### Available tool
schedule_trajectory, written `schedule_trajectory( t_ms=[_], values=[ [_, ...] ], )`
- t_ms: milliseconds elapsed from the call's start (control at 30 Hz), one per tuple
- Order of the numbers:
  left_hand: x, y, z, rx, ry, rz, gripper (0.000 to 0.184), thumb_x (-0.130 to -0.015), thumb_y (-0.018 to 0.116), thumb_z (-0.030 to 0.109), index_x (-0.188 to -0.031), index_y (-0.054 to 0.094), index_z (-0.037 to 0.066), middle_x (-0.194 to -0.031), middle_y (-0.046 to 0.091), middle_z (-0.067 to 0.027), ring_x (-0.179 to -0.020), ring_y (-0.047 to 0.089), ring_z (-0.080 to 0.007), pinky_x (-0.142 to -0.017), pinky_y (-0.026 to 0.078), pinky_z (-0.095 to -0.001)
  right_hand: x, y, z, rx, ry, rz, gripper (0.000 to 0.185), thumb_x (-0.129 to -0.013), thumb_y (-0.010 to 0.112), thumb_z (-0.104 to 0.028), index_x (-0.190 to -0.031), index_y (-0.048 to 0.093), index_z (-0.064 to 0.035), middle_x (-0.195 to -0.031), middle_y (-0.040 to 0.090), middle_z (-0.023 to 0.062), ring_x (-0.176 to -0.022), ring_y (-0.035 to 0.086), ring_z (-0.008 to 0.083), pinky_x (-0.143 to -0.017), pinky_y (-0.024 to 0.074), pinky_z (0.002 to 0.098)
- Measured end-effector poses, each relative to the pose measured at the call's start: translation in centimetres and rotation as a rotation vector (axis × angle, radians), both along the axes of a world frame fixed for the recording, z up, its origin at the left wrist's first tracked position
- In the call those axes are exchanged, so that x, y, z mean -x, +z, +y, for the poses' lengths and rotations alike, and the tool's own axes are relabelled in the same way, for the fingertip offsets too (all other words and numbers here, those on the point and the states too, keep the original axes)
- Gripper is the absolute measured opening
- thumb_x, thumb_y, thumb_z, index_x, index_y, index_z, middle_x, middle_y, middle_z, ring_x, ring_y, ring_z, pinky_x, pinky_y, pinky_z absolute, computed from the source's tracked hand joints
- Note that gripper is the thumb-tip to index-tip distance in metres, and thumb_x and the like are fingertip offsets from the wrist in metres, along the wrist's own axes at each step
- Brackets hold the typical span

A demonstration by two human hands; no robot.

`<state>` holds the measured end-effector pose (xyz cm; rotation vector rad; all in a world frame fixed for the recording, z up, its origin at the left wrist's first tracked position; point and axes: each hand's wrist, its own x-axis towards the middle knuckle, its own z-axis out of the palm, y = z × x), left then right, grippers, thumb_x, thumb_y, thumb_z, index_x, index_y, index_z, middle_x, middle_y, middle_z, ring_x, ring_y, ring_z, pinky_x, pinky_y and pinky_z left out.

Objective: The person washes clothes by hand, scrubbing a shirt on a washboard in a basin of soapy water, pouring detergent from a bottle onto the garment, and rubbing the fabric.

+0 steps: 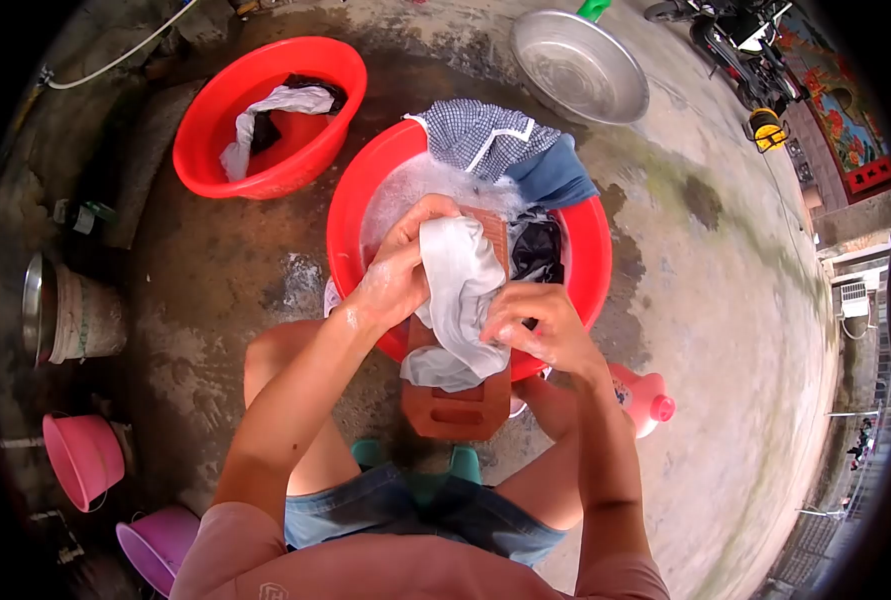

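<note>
The wet white cloth [457, 285] lies over the washboard [455, 408] at the red basin [342, 215]. The left hand [545, 325] has curled fingers at its edge, their tips hidden; the right hand [400, 270] pinches its upper side, thumb partly covered. Foam [420, 185] obscures the basin's bottom.
</note>
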<state>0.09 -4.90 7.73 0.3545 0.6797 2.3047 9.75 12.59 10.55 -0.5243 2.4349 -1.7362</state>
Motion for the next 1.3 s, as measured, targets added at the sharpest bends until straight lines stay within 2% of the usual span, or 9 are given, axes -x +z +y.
schedule_trajectory(
  t_ms=[100,167,400,633,733,967,1167,1233,1300],
  values=[
    [0.0,0.2,0.2,0.022,-0.195,0.136,0.018,-0.081,0.06,0.009,-0.097,0.052,0.007,-0.09,0.057,-0.0039,-0.081,0.058,-0.0122,-0.071,0.049,-0.0245,0.9,0.1,0.1,0.184,-0.41,0.222,0.029,-0.076,0.064,-0.02,-0.098,0.058,-0.0029,-0.102,0.055,0.0084,-0.097,0.052,0.0184,-0.077,0.0421,0.0293],
    [-0.8,1.2,0.5,0.128,-0.306,0.208,0.026,-0.077,0.064,0.013,-0.098,0.05,0.007,-0.09,0.056,-0.0058,-0.077,0.058,-0.0133,-0.071,0.048,-0.0241,1.0,0.6,-1.4,0.481,-0.252,-0.083,0.06,-0.075,0.066,-0.034,-0.121,0.042,-0.0037,-0.124,0.04,0.0111,-0.115,0.04,0.0205,-0.095,0.0332,0.0325],
    [0.4,2.3,-0.2,0.26,-0.174,0.256,0.034,-0.083,0.059,0.02,-0.111,0.047,0.006,-0.101,0.056,-0.0074,-0.094,0.055,-0.0156,-0.081,0.043,-0.026,0.3,-0.2,-1.9,0.456,-0.411,-0.341,0.028,-0.078,0.065,-0.013,-0.101,0.057,0.0007,-0.087,0.061,0.0027,-0.08,0.055,0.0092,-0.074,0.0441,0.0242],
    [-0.2,1.4,-1.0,0.133,-0.202,0.698,0.017,-0.076,0.067,0.008,-0.09,0.06,0.002,-0.087,0.058,-0.0003,-0.08,0.053,-0.0084,-0.071,0.043,-0.0242,-2.7,5.0,-3.2,0.766,-0.363,0.143,0.055,-0.067,0.074,-0.011,-0.112,0.043,-0.0033,-0.101,0.053,0.0037,-0.097,0.05,0.0149,-0.088,0.0367,0.0312],
    [0.7,1.0,-1.8,0.268,-0.089,0.463,0.016,-0.077,0.067,0.016,-0.083,0.06,0.003,-0.082,0.057,0.0005,-0.078,0.052,-0.0075,-0.068,0.041,-0.022,-1.5,5.1,-1.8,0.753,-0.423,-0.018,0.076,-0.064,0.075,-0.011,-0.127,0.033,-0.0044,-0.112,0.048,0.0079,-0.107,0.046,0.0179,-0.093,0.0344,0.0306],
    [0.9,0.9,-1.9,0.244,-0.162,0.349,0.017,-0.079,0.06,0.02,-0.082,0.052,0.005,-0.089,0.058,-0.007,-0.085,0.054,-0.0159,-0.077,0.041,-0.0288,-1.2,1.0,2.1,0.161,-0.138,-0.411,0.037,-0.072,0.071,-0.015,-0.104,0.057,-0.0033,-0.115,0.046,0.0035,-0.101,0.044,0.0108,-0.082,0.0381,0.0252],
    [1.0,-0.3,-1.2,0.131,-0.148,0.131,0.013,-0.078,0.058,0.014,-0.084,0.05,0.006,-0.088,0.058,-0.0092,-0.083,0.057,-0.017,-0.073,0.047,-0.0291,1.0,-2.4,2.0,0.242,-0.395,0.198,0.026,-0.074,0.07,-0.018,-0.073,0.048,-0.0051,-0.066,0.046,-0.0003,-0.063,0.044,0.0085,-0.057,0.0363,0.0223],
    [0.6,-0.2,0.0,0.108,-0.093,0.011,0.006,-0.079,0.051,0.005,-0.085,0.051,0.006,-0.085,0.057,-0.0064,-0.082,0.056,-0.0146,-0.072,0.047,-0.0279,0.8,-1.9,0.1,0.544,-0.563,-0.008,0.025,-0.075,0.069,-0.015,-0.074,0.046,-0.0057,-0.067,0.046,-0.0007,-0.061,0.043,0.0086,-0.055,0.035,0.0203],
    [-0.4,0.8,1.5,0.251,0.104,-0.217,0.005,-0.085,0.051,0.012,-0.081,0.052,0.008,-0.081,0.057,-0.0047,-0.077,0.057,-0.0135,-0.07,0.048,-0.0263,1.1,-1.3,-2.0,0.214,-0.673,0.194,0.022,-0.078,0.066,-0.012,-0.076,0.044,-0.0062,-0.066,0.05,0.0024,-0.056,0.046,0.0077,-0.05,0.0364,0.0206]
  ],
)
